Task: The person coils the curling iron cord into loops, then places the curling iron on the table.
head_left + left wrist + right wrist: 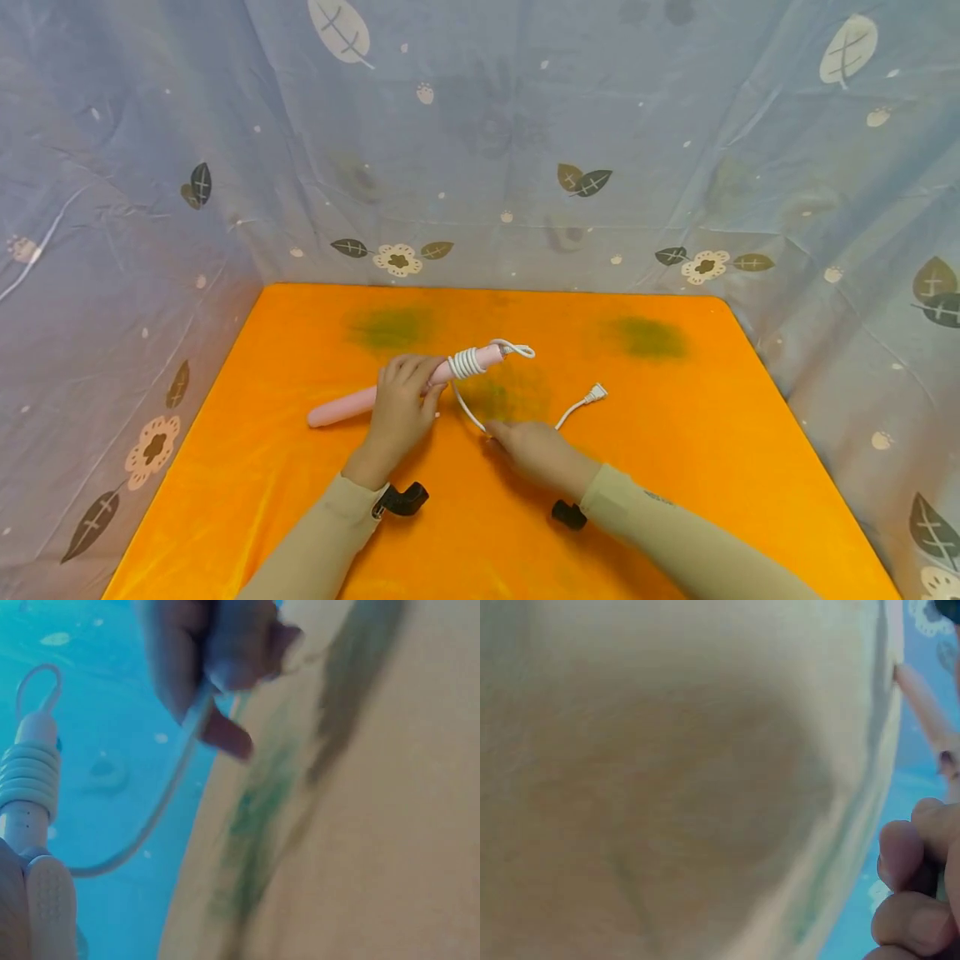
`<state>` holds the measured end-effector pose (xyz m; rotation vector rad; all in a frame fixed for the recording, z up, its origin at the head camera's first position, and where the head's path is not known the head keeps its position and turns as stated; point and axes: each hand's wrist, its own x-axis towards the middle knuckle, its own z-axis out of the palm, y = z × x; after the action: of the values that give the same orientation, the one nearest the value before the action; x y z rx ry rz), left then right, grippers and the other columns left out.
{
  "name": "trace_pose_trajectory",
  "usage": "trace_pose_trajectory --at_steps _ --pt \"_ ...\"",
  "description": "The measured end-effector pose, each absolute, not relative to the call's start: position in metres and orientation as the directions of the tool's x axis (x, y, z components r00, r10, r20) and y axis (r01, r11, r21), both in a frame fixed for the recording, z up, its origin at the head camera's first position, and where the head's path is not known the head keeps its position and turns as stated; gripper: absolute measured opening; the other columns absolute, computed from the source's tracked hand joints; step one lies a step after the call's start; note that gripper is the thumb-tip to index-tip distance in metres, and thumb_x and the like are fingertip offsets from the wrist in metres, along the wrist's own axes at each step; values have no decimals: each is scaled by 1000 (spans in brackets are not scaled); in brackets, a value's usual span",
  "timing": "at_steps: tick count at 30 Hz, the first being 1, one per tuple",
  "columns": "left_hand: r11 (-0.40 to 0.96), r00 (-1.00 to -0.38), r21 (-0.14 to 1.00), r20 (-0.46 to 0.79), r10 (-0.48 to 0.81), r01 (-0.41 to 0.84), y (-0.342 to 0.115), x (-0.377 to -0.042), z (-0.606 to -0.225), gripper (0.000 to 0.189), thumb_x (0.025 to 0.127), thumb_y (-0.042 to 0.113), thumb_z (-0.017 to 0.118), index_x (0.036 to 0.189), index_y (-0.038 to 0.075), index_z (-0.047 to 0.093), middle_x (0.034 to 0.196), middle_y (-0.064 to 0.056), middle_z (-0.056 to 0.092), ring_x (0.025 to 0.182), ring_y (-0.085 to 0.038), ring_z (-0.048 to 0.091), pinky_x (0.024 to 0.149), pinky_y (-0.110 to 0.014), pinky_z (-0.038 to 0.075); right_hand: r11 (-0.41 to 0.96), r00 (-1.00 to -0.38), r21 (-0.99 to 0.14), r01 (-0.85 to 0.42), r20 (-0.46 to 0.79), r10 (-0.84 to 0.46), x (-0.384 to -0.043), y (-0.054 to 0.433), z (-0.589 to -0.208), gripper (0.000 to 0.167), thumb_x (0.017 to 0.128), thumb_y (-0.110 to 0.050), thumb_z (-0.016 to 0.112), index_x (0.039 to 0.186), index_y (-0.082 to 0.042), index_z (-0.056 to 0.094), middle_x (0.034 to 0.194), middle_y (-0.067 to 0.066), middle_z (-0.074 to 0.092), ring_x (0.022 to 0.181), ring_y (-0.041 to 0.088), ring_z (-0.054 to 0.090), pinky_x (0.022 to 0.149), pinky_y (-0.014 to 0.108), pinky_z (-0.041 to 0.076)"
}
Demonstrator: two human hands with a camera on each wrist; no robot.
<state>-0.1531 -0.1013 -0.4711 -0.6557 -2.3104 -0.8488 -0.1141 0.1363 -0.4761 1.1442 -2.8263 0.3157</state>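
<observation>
A pink curling iron is held at a slant above the orange-covered table, its handle end up to the right. My left hand grips it around the middle. Several turns of white cord are wound on the handle, and a small loop sticks out past its end. In the left wrist view, the clamp lever shows a dotted pad. My right hand pinches the cord's free length with curled fingers. Beyond that hand, a short stretch of cord ends in a white plug.
An orange cloth covers the table, with greenish patches on it. Patterned grey-blue curtains hang behind and on both sides. Black wrist mounts sit at both wrists.
</observation>
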Motion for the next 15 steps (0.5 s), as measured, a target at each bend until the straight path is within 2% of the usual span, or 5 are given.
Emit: trace_pose_trajectory --at_steps 6,15 --pt "694 -709 382 654 264 611 -104 -155 -479 36 84 11 77 118 8 67 109 -10 64 105 -34 50 86 -50 38 673 -663 -32 -739 215 -717 -106 133 -454 17 94 -23 65 87 -13 53 63 -6 46 50 8 43 42 25 37" --pt "735 -715 304 612 337 607 -108 -158 -492 42 87 12 72 128 15 64 111 -10 61 105 -36 49 85 -51 38 657 -636 -16 -754 267 -724 -97 143 -427 23 92 -18 68 78 -13 50 59 -7 35 46 4 27 40 20 25"
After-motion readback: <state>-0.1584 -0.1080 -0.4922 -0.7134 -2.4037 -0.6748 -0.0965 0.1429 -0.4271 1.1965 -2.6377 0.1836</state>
